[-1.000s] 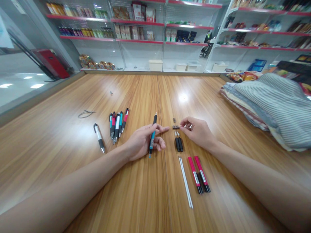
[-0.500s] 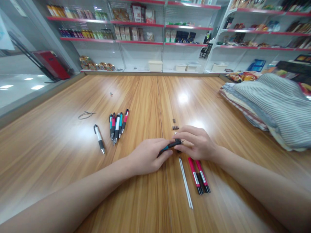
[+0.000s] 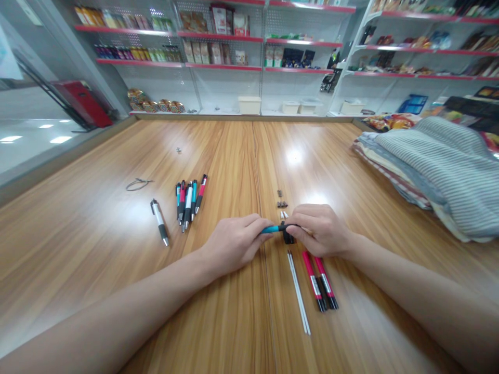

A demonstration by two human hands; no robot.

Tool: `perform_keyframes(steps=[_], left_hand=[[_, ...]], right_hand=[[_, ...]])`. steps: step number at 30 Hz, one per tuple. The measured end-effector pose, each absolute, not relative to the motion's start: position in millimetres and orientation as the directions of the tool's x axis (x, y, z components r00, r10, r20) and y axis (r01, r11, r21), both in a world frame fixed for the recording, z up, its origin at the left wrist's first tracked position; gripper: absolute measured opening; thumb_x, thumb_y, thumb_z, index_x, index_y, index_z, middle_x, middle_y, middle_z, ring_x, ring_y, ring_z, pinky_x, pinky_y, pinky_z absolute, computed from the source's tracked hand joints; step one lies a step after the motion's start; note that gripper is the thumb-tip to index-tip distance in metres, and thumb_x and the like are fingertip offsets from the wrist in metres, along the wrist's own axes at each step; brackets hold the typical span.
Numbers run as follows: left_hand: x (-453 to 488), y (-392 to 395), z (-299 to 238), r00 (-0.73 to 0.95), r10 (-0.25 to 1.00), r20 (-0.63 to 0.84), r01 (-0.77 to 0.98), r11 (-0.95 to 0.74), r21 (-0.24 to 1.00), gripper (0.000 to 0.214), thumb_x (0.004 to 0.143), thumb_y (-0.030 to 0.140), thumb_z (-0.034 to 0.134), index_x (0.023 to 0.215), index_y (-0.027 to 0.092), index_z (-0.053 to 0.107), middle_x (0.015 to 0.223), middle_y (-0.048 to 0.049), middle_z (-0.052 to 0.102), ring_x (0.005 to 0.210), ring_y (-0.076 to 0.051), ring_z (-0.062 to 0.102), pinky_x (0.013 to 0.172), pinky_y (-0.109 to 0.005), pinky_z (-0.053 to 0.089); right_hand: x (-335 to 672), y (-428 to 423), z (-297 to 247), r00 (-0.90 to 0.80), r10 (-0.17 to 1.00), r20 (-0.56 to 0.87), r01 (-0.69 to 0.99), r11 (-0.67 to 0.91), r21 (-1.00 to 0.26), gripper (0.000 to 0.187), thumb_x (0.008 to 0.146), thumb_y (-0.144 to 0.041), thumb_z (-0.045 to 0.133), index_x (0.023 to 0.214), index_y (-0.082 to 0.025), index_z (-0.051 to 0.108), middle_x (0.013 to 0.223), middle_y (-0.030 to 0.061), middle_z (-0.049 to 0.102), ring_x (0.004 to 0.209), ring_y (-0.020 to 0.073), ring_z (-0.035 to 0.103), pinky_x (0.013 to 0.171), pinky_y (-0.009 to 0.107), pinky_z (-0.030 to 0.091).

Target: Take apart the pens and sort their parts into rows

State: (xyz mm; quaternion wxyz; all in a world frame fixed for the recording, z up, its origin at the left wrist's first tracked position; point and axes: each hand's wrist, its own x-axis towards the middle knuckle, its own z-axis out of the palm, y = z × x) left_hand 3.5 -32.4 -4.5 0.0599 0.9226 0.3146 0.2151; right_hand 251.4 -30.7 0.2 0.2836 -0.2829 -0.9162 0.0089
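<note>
Between my two hands a blue pen with a black grip is held level above the table. My left hand is closed on its blue end. The fingertips of my right hand pinch the black end, hiding the tip. Behind and under the pen lie black grip pieces and small white parts. Small dark metal tips sit just beyond them. Nearer to me are thin white refills and two pink pen barrels with black ends.
Left of my hands lies a cluster of pens, with a white pen apart from it. A thin looped cord is farther left. Folded striped cloths are piled at the right edge. Stocked shelves stand behind the table.
The pen has been turned from a slant to level, showing more of its blue barrel. My right hand has shifted slightly right, uncovering the white parts and black pieces.
</note>
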Motion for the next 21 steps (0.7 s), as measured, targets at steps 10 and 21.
perform_keyframes(steps=[10, 21], left_hand=[[5.4, -34.3, -0.2, 0.656, 0.686, 0.316, 0.544, -0.719, 0.432, 0.03, 0.097, 0.034, 0.043, 0.077, 0.016, 0.057, 0.062, 0.002, 0.051, 0.056, -0.01, 0.046, 0.054, -0.026, 0.029], [5.2, -33.2, -3.6, 0.641, 0.726, 0.25, 0.499, -0.641, 0.584, 0.032, 0.096, 0.036, 0.046, 0.072, 0.016, 0.055, 0.059, 0.0032, 0.044, 0.055, -0.009, 0.04, 0.055, -0.024, 0.029]], right_hand=[[248.8, -32.2, -1.4, -0.662, 0.477, 0.578, 0.522, 0.847, -0.101, 0.007, 0.092, -0.018, 0.054, 0.09, -0.016, 0.06, 0.069, 0.003, 0.058, 0.064, 0.0149, 0.05, 0.058, 0.029, 0.036], [246.0, -35.4, 6.5, -0.693, 0.502, 0.518, 0.539, 0.838, -0.09, 0.012, 0.089, -0.027, 0.059, 0.091, -0.015, 0.062, 0.077, 0.0054, 0.063, 0.073, 0.018, 0.053, 0.066, 0.032, 0.041]])
